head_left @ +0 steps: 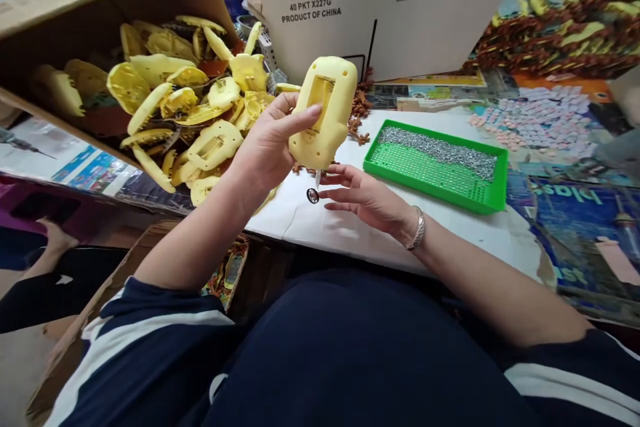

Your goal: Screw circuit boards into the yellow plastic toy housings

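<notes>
My left hand (273, 140) is closed around a yellow plastic toy shell (325, 113), holding it upright above the white table sheet (350, 227). A thin wire with a small round metal part (313, 195) dangles from the shell's lower end. Just below and to the right, my right hand (363, 197) has its fingers spread, fingertips close to that dangling part, palm facing up; whether it touches the wire I cannot tell.
A tipped cardboard box (60, 20) spills several yellow shells (190, 113) at left. A green tray (435, 163) with small metal pieces lies at right. A white "KEEP FROZEN" carton (360, 7) stands behind. Pale small parts (540, 120) lie far right.
</notes>
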